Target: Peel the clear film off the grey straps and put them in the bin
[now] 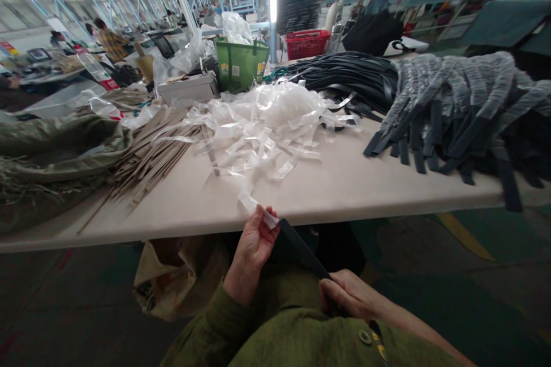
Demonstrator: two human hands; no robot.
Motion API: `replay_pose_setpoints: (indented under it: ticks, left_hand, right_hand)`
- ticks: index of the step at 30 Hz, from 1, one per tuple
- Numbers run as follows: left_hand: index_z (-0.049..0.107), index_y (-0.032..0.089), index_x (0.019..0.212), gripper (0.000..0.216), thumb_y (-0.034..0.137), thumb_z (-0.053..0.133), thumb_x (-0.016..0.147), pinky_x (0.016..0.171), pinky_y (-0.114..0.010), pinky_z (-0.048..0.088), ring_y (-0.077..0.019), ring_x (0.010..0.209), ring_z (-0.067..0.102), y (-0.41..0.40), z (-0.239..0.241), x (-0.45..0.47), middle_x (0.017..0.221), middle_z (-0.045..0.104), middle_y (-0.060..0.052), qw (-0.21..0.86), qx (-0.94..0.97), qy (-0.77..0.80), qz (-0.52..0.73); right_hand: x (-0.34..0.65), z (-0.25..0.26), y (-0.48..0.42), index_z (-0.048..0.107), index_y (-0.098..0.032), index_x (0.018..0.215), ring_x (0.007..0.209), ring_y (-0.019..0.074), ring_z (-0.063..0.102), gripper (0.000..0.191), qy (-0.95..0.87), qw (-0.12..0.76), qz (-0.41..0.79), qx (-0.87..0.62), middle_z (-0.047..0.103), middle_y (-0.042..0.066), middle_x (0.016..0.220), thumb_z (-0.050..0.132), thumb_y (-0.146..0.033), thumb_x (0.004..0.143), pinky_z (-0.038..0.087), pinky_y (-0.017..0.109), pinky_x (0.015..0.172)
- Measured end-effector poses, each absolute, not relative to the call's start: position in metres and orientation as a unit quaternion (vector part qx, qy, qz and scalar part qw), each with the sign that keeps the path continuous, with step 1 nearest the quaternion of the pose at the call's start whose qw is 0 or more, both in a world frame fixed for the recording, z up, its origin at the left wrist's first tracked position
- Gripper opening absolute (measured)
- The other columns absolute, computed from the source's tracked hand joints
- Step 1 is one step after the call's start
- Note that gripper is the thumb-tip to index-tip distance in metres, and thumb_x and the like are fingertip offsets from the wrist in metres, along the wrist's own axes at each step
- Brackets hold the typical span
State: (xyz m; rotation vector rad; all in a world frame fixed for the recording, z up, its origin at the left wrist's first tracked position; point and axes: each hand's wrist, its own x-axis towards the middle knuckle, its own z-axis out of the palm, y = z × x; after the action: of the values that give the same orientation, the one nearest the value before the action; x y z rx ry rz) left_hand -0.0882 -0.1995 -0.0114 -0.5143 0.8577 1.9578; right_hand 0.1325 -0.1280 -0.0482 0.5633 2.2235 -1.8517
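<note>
My left hand (253, 243) is below the table's front edge, fingers pinched on the end of a clear plastic sleeve (258, 206) that trails up onto the table. The sleeve end meets the tip of a dark strap (301, 249) that runs down to my right hand (350, 295), which is closed around the strap's lower end over my lap. A heap of clear plastic sleeves (267, 120) lies on the pale table (344, 183) just beyond my hands.
Black straps (344, 77) and plastic-wrapped dark straps (456, 103) pile up at the right. Tan strips (150, 155) and an olive sack (55, 155) lie at the left. A green bag (239, 63), a white box (187, 89) and a red basket (307, 43) stand behind. A tan bag (172, 278) sits under the table. People work at far tables.
</note>
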Motion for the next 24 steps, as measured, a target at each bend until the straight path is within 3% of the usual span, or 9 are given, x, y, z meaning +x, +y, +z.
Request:
replay_pose_setpoints:
  ticks: [12,15,20,24]
  left_hand:
    - [0.064,0.014,0.075,0.014,0.018,0.069,0.087,0.060,-0.024,0.058,-0.0134,0.063,0.070,-0.202,-0.015,-0.082,0.072,0.073,-0.002,0.472,-0.200,0.362,0.778]
    - [0.065,0.014,0.075,0.015,0.019,0.079,0.078,0.060,-0.023,0.058,-0.0139,0.066,0.071,-0.209,-0.025,-0.076,0.072,0.074,-0.002,0.481,-0.168,0.376,0.774]
    - [0.070,0.014,0.080,0.038,0.029,0.094,0.054,0.061,-0.021,0.055,-0.0124,0.065,0.068,-0.222,-0.047,-0.050,0.076,0.075,-0.003,0.500,-0.112,0.406,0.757]
    - [0.073,0.012,0.081,0.043,0.033,0.095,0.051,0.062,-0.022,0.053,-0.0126,0.063,0.067,-0.226,-0.053,-0.026,0.072,0.073,-0.005,0.545,-0.083,0.427,0.717]
  right_hand:
    - [0.126,-0.040,-0.126,0.063,-0.014,0.067,0.054,0.0143,0.050,0.081,0.714,0.120,-0.668,0.171,0.056,0.004,0.059,0.027,-0.083,0.088,0.036,0.024,0.051]
    - [0.125,-0.043,-0.125,0.062,-0.013,0.066,0.052,0.0131,0.049,0.078,0.698,0.124,-0.685,0.168,0.055,0.002,0.058,0.030,-0.080,0.090,0.037,0.023,0.051]
    - [0.115,-0.049,-0.124,0.062,-0.013,0.067,0.046,0.0111,0.045,0.076,0.672,0.140,-0.706,0.173,0.054,0.001,0.054,0.031,-0.078,0.091,0.033,0.020,0.044]
    - [0.109,-0.042,-0.119,0.060,-0.014,0.070,0.043,0.0106,0.045,0.068,0.657,0.138,-0.721,0.172,0.055,0.001,0.053,0.034,-0.073,0.093,0.034,0.020,0.042]
